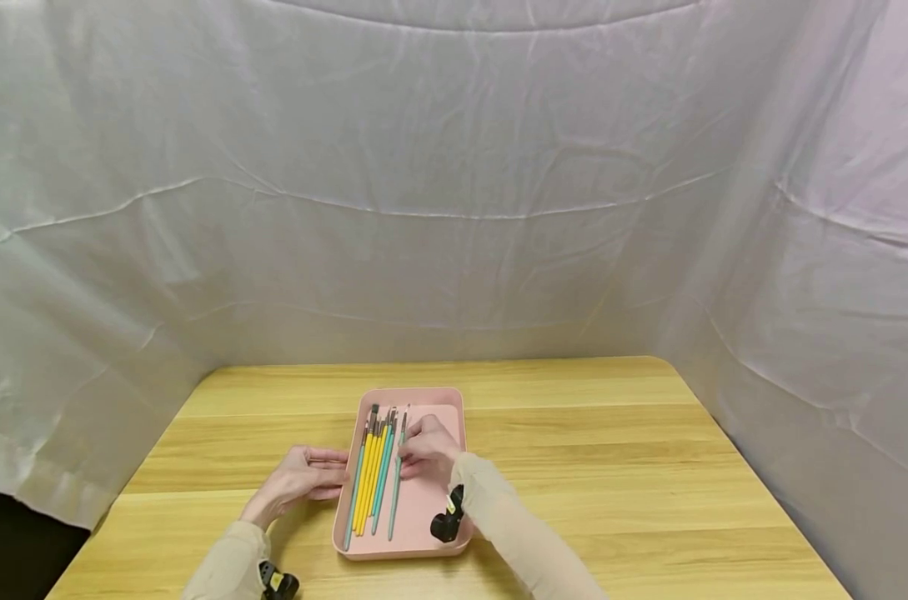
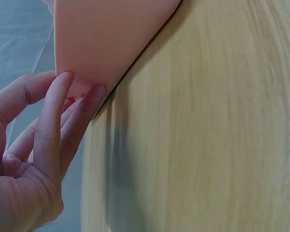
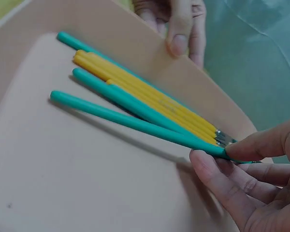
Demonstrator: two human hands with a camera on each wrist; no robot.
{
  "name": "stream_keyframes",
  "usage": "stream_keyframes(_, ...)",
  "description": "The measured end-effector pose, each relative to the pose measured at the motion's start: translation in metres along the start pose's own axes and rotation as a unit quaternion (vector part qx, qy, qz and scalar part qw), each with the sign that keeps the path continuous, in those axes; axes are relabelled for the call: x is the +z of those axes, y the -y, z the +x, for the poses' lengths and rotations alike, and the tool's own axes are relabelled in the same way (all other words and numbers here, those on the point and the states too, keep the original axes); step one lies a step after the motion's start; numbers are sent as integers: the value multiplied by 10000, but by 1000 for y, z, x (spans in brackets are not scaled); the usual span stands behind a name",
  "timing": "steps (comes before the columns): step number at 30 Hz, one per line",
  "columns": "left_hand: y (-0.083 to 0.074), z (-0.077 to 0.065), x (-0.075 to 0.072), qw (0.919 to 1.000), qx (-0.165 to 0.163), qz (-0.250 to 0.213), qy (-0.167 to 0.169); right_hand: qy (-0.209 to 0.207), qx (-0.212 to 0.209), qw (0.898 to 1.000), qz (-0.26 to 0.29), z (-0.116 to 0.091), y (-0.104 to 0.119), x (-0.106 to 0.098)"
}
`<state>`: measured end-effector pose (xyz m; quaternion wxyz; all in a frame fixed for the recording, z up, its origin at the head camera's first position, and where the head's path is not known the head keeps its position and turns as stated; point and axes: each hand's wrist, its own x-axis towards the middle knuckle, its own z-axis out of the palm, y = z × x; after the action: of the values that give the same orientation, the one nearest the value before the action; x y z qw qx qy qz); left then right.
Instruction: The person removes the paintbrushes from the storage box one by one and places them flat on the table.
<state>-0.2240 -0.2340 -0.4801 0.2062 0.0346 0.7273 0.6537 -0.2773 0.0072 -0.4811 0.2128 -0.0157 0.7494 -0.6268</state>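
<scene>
A pink tray (image 1: 401,553) holds paintbrushes lying lengthwise along its left side. My right hand (image 1: 429,446) is over the tray and pinches a green paintbrush (image 3: 116,118) between thumb and fingertips near its bristle end. Its handle slants back over the tray floor. Beside it lie other green brushes (image 3: 130,104) and several yellow brushes (image 3: 159,99), bristles toward the far end. From outside, my left hand (image 1: 303,479) rests its fairly straight fingertips (image 2: 94,94) against the tray's left wall.
The tray stands on a wooden table (image 1: 611,483). Grey curtains (image 1: 454,250) hang behind the table and along both sides. Small black wrist cameras sit on both sleeves, the right one (image 1: 446,521) over the tray's near right corner.
</scene>
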Motion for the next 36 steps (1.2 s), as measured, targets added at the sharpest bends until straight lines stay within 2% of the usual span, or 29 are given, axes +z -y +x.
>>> stream_keyframes(7, -1, 0, 0, 10000, 3, -2, -6, 47, -34, 9991, 426, 0, 2, -9)
stream_keyframes(16, -2, 0, 0, 10000, 42, 13, -1, 667, -305, 9949, 693, -8, 6, -27)
stream_keyframes(21, -2, 0, 0, 10000, -1, 18, -43, 852, -410, 9924, 785, -14, 7, -39)
stream_keyframes(28, -1, 0, 2, 9999, -38, -23, -116, 962, -266, 9883, 1156, -20, 2, -52)
stream_keyframes(36, 1, 0, 2, 9999, -33, -25, -112, 1145, -409, 9822, 1432, -29, -7, -64)
